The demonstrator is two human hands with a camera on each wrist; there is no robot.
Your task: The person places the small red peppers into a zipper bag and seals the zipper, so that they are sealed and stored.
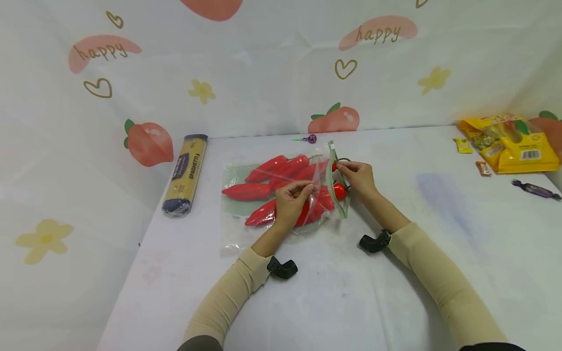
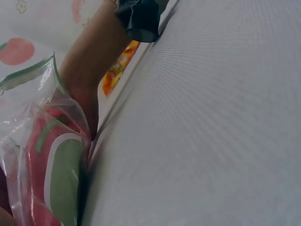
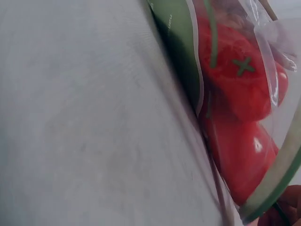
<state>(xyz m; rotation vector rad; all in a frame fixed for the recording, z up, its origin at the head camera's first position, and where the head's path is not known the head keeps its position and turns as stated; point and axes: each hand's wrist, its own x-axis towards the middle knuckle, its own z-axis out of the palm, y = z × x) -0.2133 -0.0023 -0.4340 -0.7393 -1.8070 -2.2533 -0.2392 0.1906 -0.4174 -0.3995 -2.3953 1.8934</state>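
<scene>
A clear zip bag (image 1: 232, 239) with a green-edged mouth lies on the table, holding several red chili peppers (image 1: 248, 191). My left hand (image 1: 287, 207) is over the bag, thumb and forefinger pinching its clear film. At the mouth, on the right, my right hand (image 1: 357, 179) pinches a red pepper by its green stem end. Just below it, another red pepper (image 1: 339, 191) shows at the opening. The left wrist view shows the bag's green printed panel (image 2: 66, 179). In the right wrist view, peppers (image 3: 242, 157) press against the film, and the right fingers (image 3: 291, 202) are partly cut off.
A spaghetti pack (image 1: 186, 173) lies left of the bag. Behind the bag is a purple lollipop (image 1: 311, 139). At the far right are a yellow snack bag (image 1: 527, 148), a small yellow packet (image 1: 463, 145), an orange-brown packet (image 1: 483, 168) and a dark wrapped candy (image 1: 535, 189).
</scene>
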